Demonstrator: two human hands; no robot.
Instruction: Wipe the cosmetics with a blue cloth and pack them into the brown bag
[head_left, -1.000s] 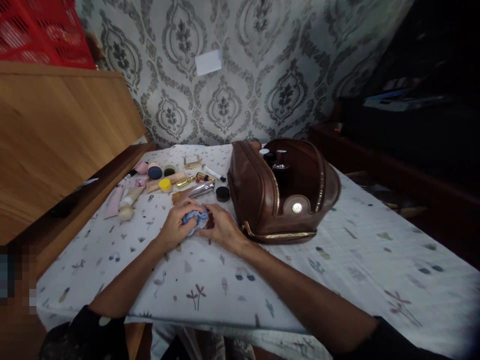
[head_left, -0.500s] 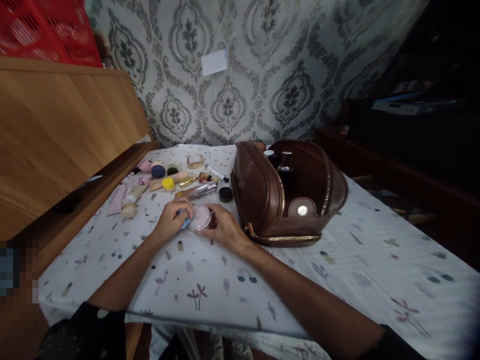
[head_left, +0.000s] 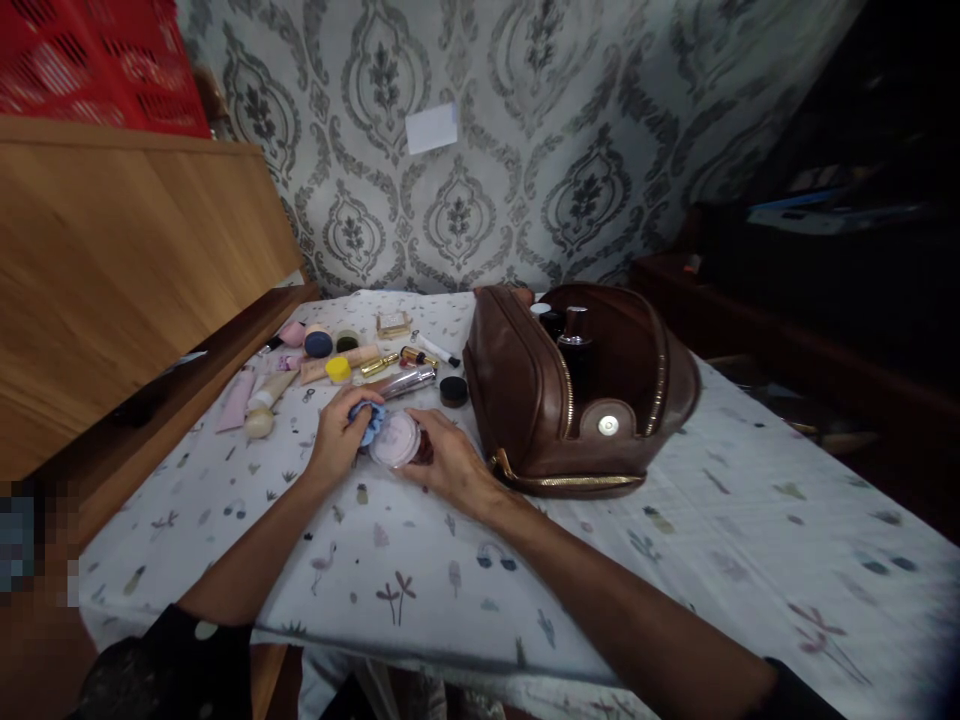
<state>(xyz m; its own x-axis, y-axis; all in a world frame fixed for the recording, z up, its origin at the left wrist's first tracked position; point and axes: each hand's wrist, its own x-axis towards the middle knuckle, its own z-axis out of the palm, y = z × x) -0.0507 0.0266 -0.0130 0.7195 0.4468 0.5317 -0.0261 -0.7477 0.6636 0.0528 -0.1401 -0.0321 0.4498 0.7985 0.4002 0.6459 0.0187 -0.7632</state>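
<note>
My left hand (head_left: 339,440) is closed on a crumpled blue cloth (head_left: 368,420), pressing it to the far left edge of a small round jar with a pale pink lid (head_left: 395,441). My right hand (head_left: 448,462) grips that jar from the right, its dark body tilted on the tablecloth. Both hands rest on the table just left of an open brown leather toiletry bag (head_left: 517,390) with dark bottles (head_left: 574,345) standing inside.
Several cosmetics lie behind my hands: tubes (head_left: 255,392), a yellow-capped item (head_left: 337,369), a round blue-topped jar (head_left: 318,342), a black pot (head_left: 453,390). The patterned tablecloth (head_left: 675,560) covers the table. A wooden cabinet (head_left: 127,270) stands left, dark furniture (head_left: 810,300) right.
The blue cloth covered the jar a second ago. My left hand has slid it off to the jar's far left edge, so the pale pink lid shows.
</note>
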